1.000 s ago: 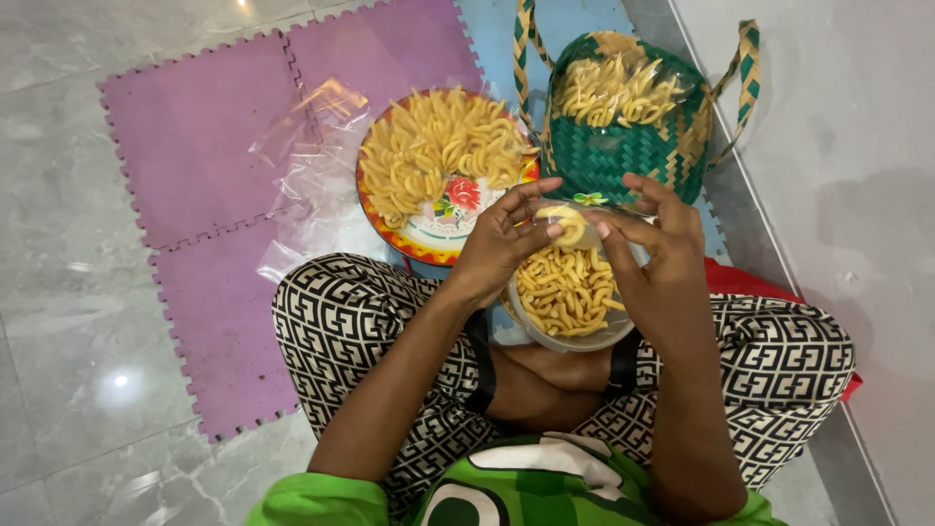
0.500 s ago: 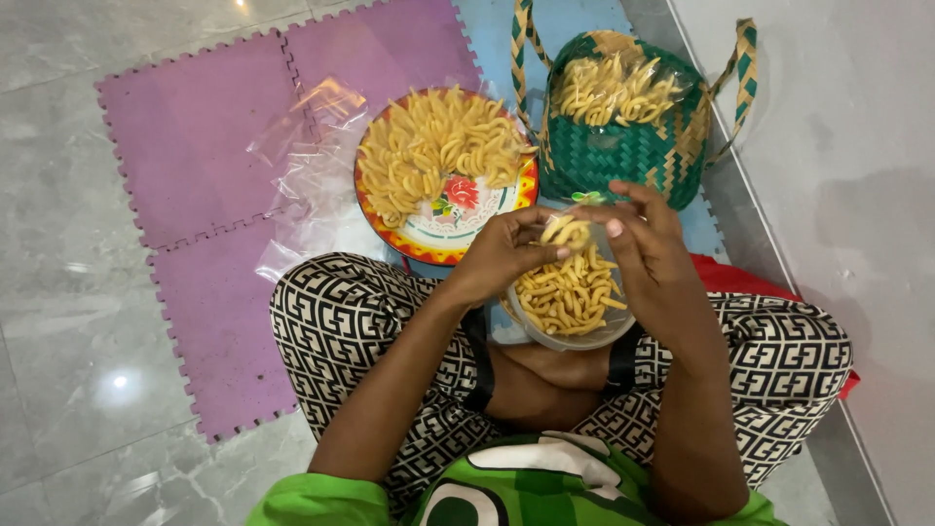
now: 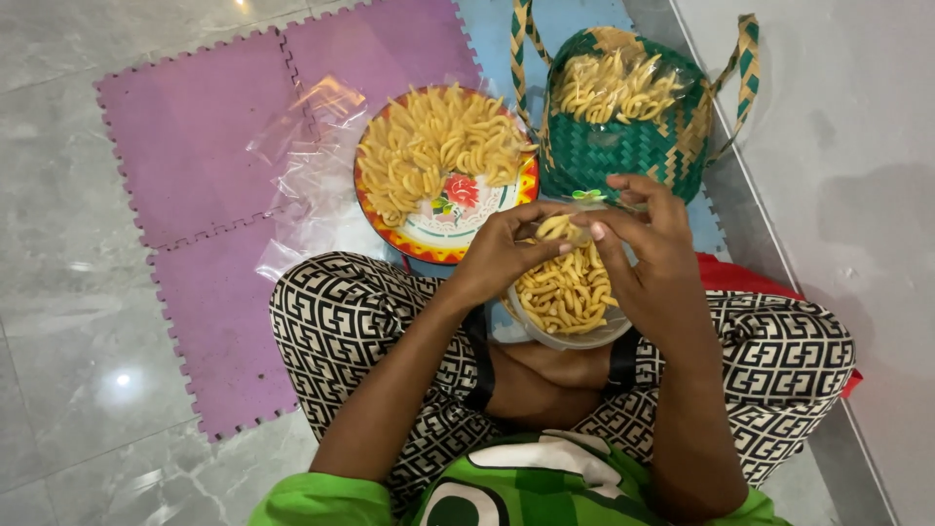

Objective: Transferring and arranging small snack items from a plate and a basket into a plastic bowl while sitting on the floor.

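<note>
I sit cross-legged with a clear bag of yellow finger snacks (image 3: 567, 292) resting in my lap. My left hand (image 3: 499, 251) and my right hand (image 3: 651, 251) meet over the bag's mouth, fingertips pinching its top edge and a snack piece between them. Just ahead lies a round flowered plate (image 3: 440, 232) heaped with the same snacks. A green woven basket (image 3: 623, 146) with striped handles stands beyond my right hand, holding another filled bag.
Empty clear plastic bags (image 3: 307, 146) lie crumpled left of the plate. Purple foam mats (image 3: 209, 146) and a blue mat (image 3: 575, 29) cover the grey tiled floor. A white wall (image 3: 828, 146) runs along the right.
Both hands have drawn closer together over the bag's mouth, fingers now gathering its top. The bag, plate and basket have stayed in place.
</note>
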